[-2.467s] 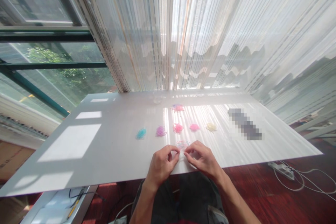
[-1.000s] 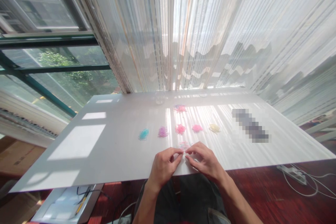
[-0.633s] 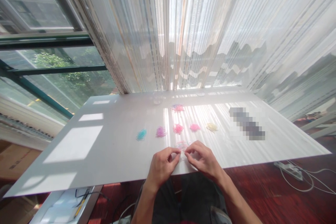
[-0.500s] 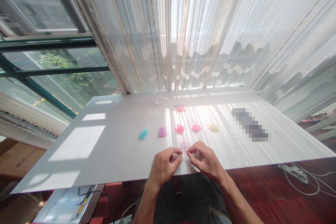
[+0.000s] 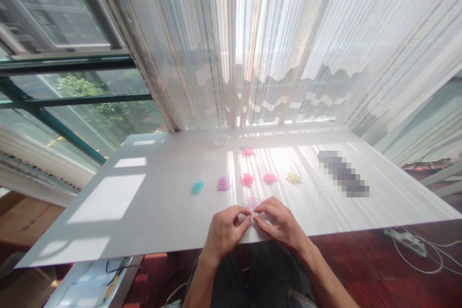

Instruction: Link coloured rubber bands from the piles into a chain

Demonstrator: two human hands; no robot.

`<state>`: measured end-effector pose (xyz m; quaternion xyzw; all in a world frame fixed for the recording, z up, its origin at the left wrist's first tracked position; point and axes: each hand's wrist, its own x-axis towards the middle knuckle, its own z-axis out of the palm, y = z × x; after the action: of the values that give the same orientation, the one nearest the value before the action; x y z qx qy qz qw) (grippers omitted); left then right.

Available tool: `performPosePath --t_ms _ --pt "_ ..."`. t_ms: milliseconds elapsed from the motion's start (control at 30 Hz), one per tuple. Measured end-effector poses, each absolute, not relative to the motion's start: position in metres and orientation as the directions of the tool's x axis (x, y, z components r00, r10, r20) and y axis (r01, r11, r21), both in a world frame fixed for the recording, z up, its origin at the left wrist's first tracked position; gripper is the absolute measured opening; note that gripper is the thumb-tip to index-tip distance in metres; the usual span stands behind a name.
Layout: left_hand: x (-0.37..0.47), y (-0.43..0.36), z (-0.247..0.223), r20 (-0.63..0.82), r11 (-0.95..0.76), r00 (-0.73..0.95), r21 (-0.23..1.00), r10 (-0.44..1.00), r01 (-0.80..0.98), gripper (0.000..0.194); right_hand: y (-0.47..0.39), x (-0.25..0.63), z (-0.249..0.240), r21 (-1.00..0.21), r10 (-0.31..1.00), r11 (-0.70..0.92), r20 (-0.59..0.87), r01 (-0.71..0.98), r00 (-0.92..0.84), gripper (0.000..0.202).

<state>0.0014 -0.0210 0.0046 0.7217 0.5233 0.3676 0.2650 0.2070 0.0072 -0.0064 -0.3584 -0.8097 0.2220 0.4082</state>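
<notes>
My left hand (image 5: 228, 228) is closed in a pinch just over the table's near edge, thumb and forefinger together. Facing it, my right hand (image 5: 278, 221) pinches as well, and the fingertips of both hands almost meet. Whatever they hold is too small to make out. Just beyond the fingertips lies a mixed-colour pile of thin bands (image 5: 251, 201), partly hidden by my hands. Farther off, a row of sorted piles runs across: teal bands (image 5: 197, 187), purple bands (image 5: 224, 183), red-pink bands (image 5: 247, 179), pink bands (image 5: 269, 178) and pale yellow bands (image 5: 293, 177).
Another mixed pile of bands (image 5: 247, 151) sits behind the row on the white table (image 5: 159, 211). A clear round container (image 5: 218, 138) stands near the back. A pixelated dark object (image 5: 342, 173) lies to the right. Sheer curtains (image 5: 231, 57) hang behind the table.
My right hand has shifted slightly left and down, so its fingertips come closer to the left hand's. The piles look the same.
</notes>
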Motion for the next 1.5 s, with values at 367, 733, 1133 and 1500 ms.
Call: performPosePath --t_ms 367,733,1133,1500 --pt "0.002 -0.02 0.006 0.262 -0.317 0.179 0.754 0.948 0.576 0.014 0.006 0.206 0.0 -0.651 0.79 0.611 0.467 0.45 -0.397 0.01" --pt "0.002 -0.02 0.005 0.256 -0.303 0.163 0.761 0.953 0.574 0.016 0.005 0.209 0.006 -0.722 0.838 0.545 0.45 0.427 -0.309 0.011" --pt "0.002 -0.02 0.003 0.244 -0.281 0.144 0.751 0.959 0.598 0.012 0.079 0.311 0.006 -0.608 0.847 0.321 0.527 0.727 0.067 0.044" --pt "0.0 -0.02 0.001 0.256 -0.309 0.173 0.766 0.951 0.564 0.011 0.081 0.308 -0.003 -0.538 0.795 0.352 0.603 0.765 0.058 0.037"
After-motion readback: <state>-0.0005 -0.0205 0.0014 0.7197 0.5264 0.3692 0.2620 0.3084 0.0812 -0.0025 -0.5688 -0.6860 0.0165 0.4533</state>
